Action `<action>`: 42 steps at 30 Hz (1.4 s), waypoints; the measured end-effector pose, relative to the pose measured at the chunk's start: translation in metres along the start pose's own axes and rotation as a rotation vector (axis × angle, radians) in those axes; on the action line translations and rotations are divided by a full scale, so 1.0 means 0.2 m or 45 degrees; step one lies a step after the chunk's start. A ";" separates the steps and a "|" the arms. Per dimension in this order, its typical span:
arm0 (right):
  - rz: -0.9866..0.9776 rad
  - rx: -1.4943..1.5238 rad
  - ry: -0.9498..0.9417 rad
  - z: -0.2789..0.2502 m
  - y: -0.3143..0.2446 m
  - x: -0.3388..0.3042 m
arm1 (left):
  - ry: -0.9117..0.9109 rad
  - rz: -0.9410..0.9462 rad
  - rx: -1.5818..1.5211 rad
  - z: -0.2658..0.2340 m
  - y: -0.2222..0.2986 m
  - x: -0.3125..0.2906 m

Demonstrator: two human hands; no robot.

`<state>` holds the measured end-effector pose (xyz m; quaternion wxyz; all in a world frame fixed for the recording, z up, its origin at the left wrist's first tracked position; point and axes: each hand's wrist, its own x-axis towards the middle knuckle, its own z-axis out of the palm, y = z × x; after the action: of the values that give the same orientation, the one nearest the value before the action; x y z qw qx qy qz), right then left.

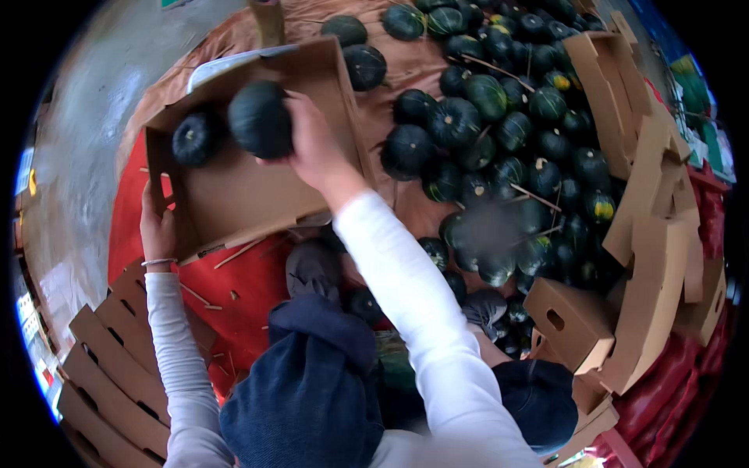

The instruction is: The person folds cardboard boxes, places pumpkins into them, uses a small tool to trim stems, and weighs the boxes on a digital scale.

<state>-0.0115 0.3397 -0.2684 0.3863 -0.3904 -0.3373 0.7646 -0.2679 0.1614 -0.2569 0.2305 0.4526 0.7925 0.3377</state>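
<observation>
My right hand (310,142) grips a dark green squash (260,119) from its right side, holding it over an open cardboard box (257,187). Another dark green squash (197,139) lies inside at the box's left end. At the box's left wall, my left hand (157,222) rests by the cut-out handle hole; its thumb and fingers are only partly seen, with some of them hidden by the cardboard. A bracelet circles the left wrist.
A large heap of dark green squashes (456,122) covers the cloth (390,70) at right. Empty cardboard boxes (647,288) lean beyond it. More stacked boxes (117,351) stand at lower left. Thin stalks lie on the red sheet (234,281) near my shoes.
</observation>
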 end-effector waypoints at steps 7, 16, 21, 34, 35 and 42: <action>0.280 0.909 -0.318 -0.30 -0.26 -0.50 | 0.183 0.335 0.312 0.06 0.39 -0.14; 0.372 1.436 -0.328 -0.30 -0.25 -0.66 | -0.966 0.621 0.240 0.87 0.52 -0.65; 0.365 1.443 -0.284 -0.31 -0.29 -0.73 | -1.157 0.583 0.456 1.05 0.63 -0.58; 0.255 1.321 -0.512 -0.27 -0.29 -0.76 | -1.317 0.574 -0.347 1.34 0.38 -0.61; 0.260 1.304 -0.516 -0.25 -0.30 -0.77 | -1.193 0.556 -0.439 1.34 0.35 -0.64; -0.170 -0.529 -0.154 0.02 -0.40 -0.43 | -1.772 -0.641 -1.856 0.61 0.65 -0.61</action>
<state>0.0457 0.3034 -0.1733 0.3264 -0.3919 -0.5351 0.6734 -0.0527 0.1416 -0.2344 0.9187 0.1196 0.1592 0.3410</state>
